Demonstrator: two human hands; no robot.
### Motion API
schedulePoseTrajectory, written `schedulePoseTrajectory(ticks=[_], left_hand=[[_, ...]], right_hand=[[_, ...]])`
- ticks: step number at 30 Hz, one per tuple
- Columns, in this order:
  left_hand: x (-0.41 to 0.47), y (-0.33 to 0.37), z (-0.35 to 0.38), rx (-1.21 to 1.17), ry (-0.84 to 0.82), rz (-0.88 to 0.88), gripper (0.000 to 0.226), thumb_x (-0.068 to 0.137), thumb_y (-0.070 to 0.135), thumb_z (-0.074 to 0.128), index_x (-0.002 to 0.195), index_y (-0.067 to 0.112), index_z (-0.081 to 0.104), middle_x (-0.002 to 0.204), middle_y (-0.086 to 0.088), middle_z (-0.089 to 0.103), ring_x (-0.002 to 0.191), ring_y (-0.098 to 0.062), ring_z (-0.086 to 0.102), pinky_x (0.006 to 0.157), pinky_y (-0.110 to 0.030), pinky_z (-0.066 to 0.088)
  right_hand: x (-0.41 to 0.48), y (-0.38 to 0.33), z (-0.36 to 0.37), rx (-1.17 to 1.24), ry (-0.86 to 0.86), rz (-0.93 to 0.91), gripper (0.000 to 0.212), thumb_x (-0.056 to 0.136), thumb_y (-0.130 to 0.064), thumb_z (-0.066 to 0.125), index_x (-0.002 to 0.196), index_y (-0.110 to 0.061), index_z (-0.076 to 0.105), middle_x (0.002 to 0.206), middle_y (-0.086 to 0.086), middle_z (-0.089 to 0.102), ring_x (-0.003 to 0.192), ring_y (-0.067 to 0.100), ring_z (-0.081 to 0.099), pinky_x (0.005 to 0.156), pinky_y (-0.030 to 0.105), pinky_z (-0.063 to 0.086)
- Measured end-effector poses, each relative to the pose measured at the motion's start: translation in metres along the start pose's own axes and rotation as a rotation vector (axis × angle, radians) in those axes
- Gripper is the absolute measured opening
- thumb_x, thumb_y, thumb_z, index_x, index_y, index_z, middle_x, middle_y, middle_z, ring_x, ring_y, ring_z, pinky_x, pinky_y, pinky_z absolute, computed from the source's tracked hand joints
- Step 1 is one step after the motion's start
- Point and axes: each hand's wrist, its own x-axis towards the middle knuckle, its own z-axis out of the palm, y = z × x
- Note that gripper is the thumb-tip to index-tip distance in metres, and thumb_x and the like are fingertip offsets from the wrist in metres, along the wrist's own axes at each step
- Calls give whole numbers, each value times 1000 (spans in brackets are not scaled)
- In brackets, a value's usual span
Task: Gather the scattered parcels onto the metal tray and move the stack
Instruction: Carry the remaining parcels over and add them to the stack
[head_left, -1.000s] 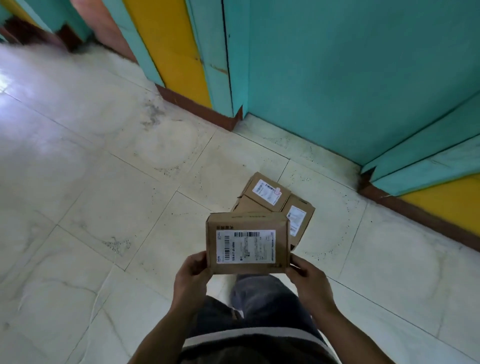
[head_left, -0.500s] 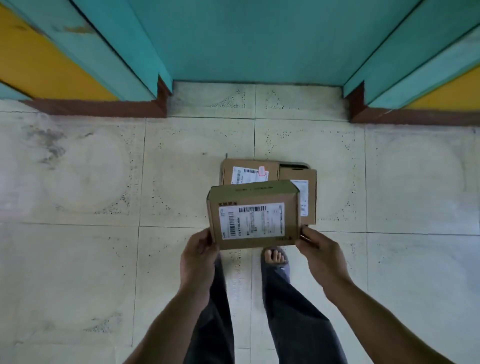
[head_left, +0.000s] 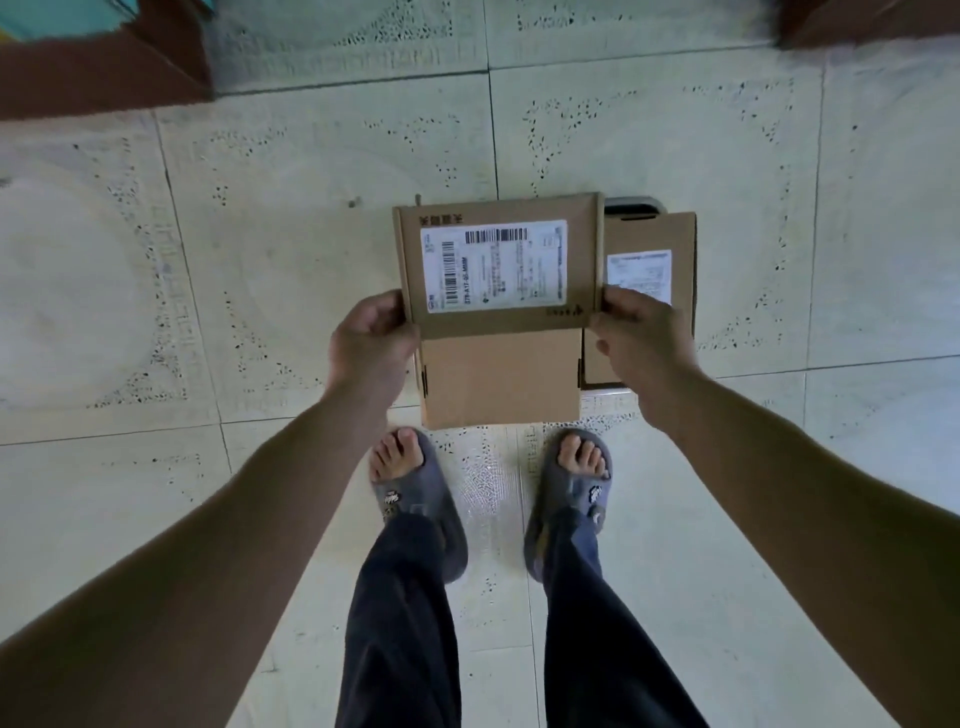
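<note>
I hold a brown cardboard parcel (head_left: 498, 265) with a white barcode label between both hands, low over the pile on the floor. My left hand (head_left: 371, 338) grips its left edge and my right hand (head_left: 631, 338) grips its right edge. Below it lies a plain brown parcel (head_left: 501, 382), and to the right another labelled parcel (head_left: 649, 270). Only a dark corner of the metal tray (head_left: 631, 205) shows behind the parcels; the rest is hidden.
Pale tiled floor (head_left: 260, 260) spreads all around. A brown skirting board (head_left: 98, 78) and a teal wall run along the top left. My two feet in grey slippers (head_left: 410, 499) stand just in front of the pile.
I have stepped up to the pile and tilted my view down. The held parcel has come lower and now hangs over the parcels on the floor, hiding the back one.
</note>
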Motion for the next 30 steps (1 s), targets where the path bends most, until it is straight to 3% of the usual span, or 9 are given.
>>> schedulePoseTrajectory(ticks=[3, 10, 15, 19, 21, 23, 27, 30], left_hand=[[12, 0, 9, 21, 5, 2, 37, 88, -8, 57, 106, 23, 67, 105, 3, 72, 103, -14, 66, 95, -31, 52], [22, -6, 16, 67, 5, 13, 41, 90, -8, 54, 91, 31, 66, 93, 11, 71, 95, -10, 66, 89, -25, 52], [26, -9, 17, 87, -3, 31, 42, 90, -9, 53, 95, 31, 65, 90, 14, 69, 88, -5, 65, 88, -20, 53], [30, -14, 17, 130, -21, 45, 40, 89, -7, 55, 92, 32, 65, 93, 11, 70, 94, -9, 65, 96, -29, 52], [31, -16, 16, 144, -19, 42, 39, 89, -6, 56, 92, 32, 65, 95, 9, 70, 98, -11, 66, 98, -31, 51], [31, -17, 16, 154, -17, 41, 36, 89, -4, 57, 96, 31, 65, 98, 8, 71, 99, -11, 66, 97, -30, 52], [29, -15, 18, 177, 1, 46, 32, 89, 2, 59, 113, 21, 65, 104, 7, 69, 98, -8, 64, 94, -26, 51], [23, -12, 17, 188, 84, 53, 40, 90, 9, 59, 129, 18, 59, 114, 5, 63, 103, -11, 58, 92, -26, 47]], right_hand=[[17, 5, -3, 7, -16, -11, 41, 91, -10, 56, 71, -43, 69, 76, -8, 65, 75, 19, 54, 71, 37, 48], [31, 15, 3, -8, -45, -4, 36, 93, -12, 55, 77, -42, 65, 75, -14, 65, 74, 16, 54, 67, 34, 43], [37, 18, 7, 4, -44, -14, 38, 93, -9, 53, 77, -41, 65, 73, -11, 64, 72, 16, 51, 64, 32, 38], [42, 23, 9, 30, -36, 5, 36, 92, -8, 55, 78, -40, 65, 78, -12, 65, 76, 17, 53, 71, 35, 45], [43, 25, 11, 36, -34, 13, 33, 91, -9, 56, 84, -39, 67, 83, -13, 67, 77, 16, 55, 81, 40, 53], [41, 25, 11, 40, -49, 14, 30, 90, -10, 58, 91, -39, 68, 90, -14, 69, 80, 14, 58, 92, 45, 53], [34, 25, 6, 72, -47, 32, 30, 91, -11, 60, 83, -40, 63, 86, -16, 65, 87, 16, 58, 97, 50, 51], [25, 23, 0, 89, -48, 53, 27, 91, -15, 61, 110, -31, 68, 94, -17, 61, 99, 19, 63, 97, 46, 52]])
